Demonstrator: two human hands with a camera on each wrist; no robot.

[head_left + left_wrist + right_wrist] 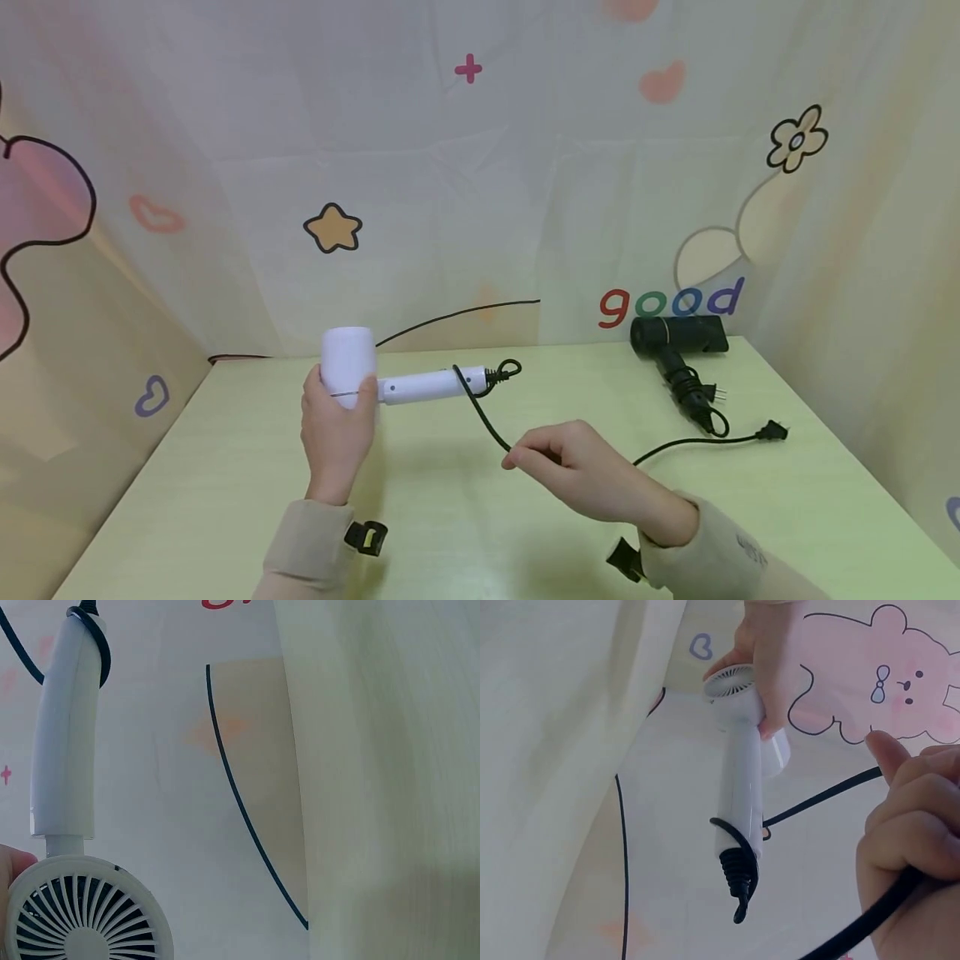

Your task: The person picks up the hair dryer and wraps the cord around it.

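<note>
A white hair dryer [431, 387] is held above the table, its handle pointing right. My left hand [337, 433] grips it round the barrel; its vented end [86, 922] shows in the left wrist view. The black power cord [487, 421] leaves the handle's end in a small loop and crosses over the handle near that end. My right hand [581, 467] pinches the cord below and right of the handle, fingers curled round it in the right wrist view. Beyond this hand the cord runs on to a black plug [772, 431] at the right.
A black hair dryer [678, 367] lies at the table's back right corner, its cord wrapped round its handle and its plug prongs showing. A printed curtain [480, 192] hangs behind the pale table [450, 517] and along both sides.
</note>
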